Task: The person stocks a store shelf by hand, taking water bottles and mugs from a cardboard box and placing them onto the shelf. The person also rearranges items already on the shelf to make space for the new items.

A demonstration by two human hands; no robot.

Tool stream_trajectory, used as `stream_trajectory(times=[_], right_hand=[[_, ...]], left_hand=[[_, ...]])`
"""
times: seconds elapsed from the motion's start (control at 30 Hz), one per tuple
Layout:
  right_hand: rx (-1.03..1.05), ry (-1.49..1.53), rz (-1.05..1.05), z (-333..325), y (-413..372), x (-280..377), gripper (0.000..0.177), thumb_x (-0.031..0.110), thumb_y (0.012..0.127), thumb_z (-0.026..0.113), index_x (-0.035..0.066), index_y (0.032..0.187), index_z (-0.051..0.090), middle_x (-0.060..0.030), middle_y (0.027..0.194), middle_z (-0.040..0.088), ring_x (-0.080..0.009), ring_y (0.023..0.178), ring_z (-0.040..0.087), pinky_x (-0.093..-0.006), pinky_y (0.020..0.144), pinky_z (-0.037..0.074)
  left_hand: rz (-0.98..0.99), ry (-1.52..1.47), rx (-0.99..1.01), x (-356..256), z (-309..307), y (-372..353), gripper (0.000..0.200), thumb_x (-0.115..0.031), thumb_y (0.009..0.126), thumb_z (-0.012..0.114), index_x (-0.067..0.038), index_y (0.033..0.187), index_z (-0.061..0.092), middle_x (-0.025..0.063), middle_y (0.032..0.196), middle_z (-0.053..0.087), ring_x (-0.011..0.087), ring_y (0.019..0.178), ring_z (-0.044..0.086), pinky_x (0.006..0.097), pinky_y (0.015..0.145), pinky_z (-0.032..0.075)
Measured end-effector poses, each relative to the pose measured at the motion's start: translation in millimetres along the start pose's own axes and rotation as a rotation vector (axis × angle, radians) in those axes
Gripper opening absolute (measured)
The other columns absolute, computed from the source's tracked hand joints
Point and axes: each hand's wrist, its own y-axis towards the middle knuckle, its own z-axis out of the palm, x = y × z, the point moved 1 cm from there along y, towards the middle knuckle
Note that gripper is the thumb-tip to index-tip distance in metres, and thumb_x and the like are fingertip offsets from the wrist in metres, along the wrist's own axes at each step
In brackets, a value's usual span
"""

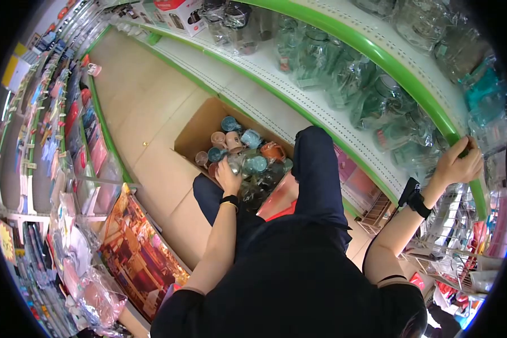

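Note:
A cardboard box (194, 121) on the floor between my knees holds several cups and jars: pink cups (218, 139), blue cups (252, 138), an orange one (272, 151) and clear glassware in plastic. Inside the box's near left part, my left hand (228, 177) has its fingers curled round a clear glass item (236, 164). My right hand (459, 162) is raised to the far right, its fingers closed on the green shelf edge (442, 125). Wrapped glass jars (386, 93) stand on the shelf beside it.
White shelves with green edges (276, 93) run diagonally along the right. Hanging goods (96, 135) line a rack at the left. A colourful picture panel (141, 253) leans at the lower left. Tiled floor (143, 96) lies between the shelves. Wire baskets (453, 242) are at the lower right.

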Motion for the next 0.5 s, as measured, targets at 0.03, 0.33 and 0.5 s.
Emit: stream_trajectory(times=[0.03, 0.33, 0.5], right_hand=[[-0.018, -0.009, 0.005, -0.4, 0.4, 2.1, 0.021, 0.028, 0.087, 0.059, 0.009, 0.081, 0.066, -0.0002, 0.077, 0.064, -0.0244, 0.073, 0.058, -0.0369, 0.073, 0.041], [-0.002, -0.014, 0.057, 1.8, -2.9, 0.6, 0.022, 0.029, 0.087, 0.059, 0.01, 0.08, 0.066, -0.0001, 0.076, 0.063, -0.0236, 0.075, 0.059, -0.0371, 0.073, 0.041], [-0.011, -0.024, 0.05, 0.8, -0.6, 3.7, 0.019, 0.027, 0.087, 0.06, 0.01, 0.081, 0.066, -0.001, 0.076, 0.063, -0.0253, 0.075, 0.058, -0.038, 0.072, 0.041]], left_hand=[[-0.039, 0.031, 0.034, 5.6, 7.2, -3.4, 0.071, -0.008, 0.064, 0.072, -0.008, 0.129, 0.043, 0.0147, 0.121, 0.048, 0.0344, 0.117, 0.046, 0.0487, 0.102, 0.032], [-0.094, 0.334, 0.475, 30.7, 17.5, -36.1, 0.077, -0.018, 0.069, 0.067, -0.002, 0.137, 0.034, 0.0163, 0.132, 0.044, 0.0309, 0.13, 0.038, 0.0491, 0.115, 0.009], [-0.058, 0.51, 0.653, 33.2, 23.2, -32.6, 0.066, -0.029, 0.077, 0.058, -0.005, 0.136, 0.042, 0.0164, 0.142, 0.04, 0.0297, 0.134, 0.034, 0.0503, 0.115, 0.004]])
